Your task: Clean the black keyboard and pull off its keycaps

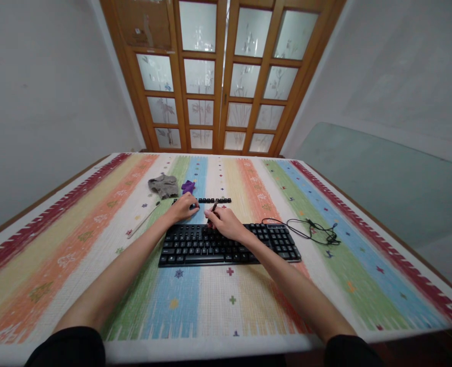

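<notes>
A black keyboard [210,251] lies on the striped tablecloth in front of me. Over its back rows, my right hand [226,222] grips a thin, dark pen-like tool [214,206], whose lower end points down at the keys; its exact kind is unclear. Behind the keyboard runs a row of loose black keycaps [215,200]. My left hand [185,207] rests near the left end of that row, thumb and fingers curled together. Whatever may be between those fingertips is too small to make out.
Left of the keyboard lies a thin pale stick with a dark tip [144,220]. A grey cloth [164,186] and a purple cloth [188,187] sit farther back. To the right, the black cable [314,232] is loosely coiled on the striped tablecloth [214,306].
</notes>
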`<control>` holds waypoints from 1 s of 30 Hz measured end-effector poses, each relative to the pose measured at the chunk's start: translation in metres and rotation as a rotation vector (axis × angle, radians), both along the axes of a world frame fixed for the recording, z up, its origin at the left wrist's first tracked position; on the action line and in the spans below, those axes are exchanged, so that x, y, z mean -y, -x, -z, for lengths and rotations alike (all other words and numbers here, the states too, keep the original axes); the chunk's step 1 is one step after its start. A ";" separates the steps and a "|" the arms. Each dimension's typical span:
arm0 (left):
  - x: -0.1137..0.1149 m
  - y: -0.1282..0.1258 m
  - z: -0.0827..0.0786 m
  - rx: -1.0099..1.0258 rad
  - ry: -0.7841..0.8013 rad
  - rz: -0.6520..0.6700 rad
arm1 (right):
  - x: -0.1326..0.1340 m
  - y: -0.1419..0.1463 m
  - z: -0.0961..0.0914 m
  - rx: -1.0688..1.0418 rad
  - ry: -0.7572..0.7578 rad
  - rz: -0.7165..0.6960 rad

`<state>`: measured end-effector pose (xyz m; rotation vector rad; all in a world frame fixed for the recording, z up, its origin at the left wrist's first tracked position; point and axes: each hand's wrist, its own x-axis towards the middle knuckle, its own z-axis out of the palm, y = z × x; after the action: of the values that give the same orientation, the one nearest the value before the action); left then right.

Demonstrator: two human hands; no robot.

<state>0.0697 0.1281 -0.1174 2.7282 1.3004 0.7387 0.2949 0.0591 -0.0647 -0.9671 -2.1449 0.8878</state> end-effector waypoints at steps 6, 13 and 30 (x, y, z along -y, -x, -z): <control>0.002 0.002 -0.002 -0.031 -0.038 -0.031 | 0.002 0.000 -0.002 -0.021 0.003 -0.014; 0.001 0.001 -0.003 -0.098 -0.065 -0.030 | 0.005 0.000 -0.005 -0.028 -0.017 -0.027; 0.015 -0.005 -0.017 0.109 -0.022 -0.088 | 0.005 -0.006 -0.011 -0.046 -0.037 -0.006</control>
<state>0.0749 0.1134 -0.1001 2.6205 1.4035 0.9008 0.3010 0.0537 -0.0533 -0.9136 -2.1194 0.8625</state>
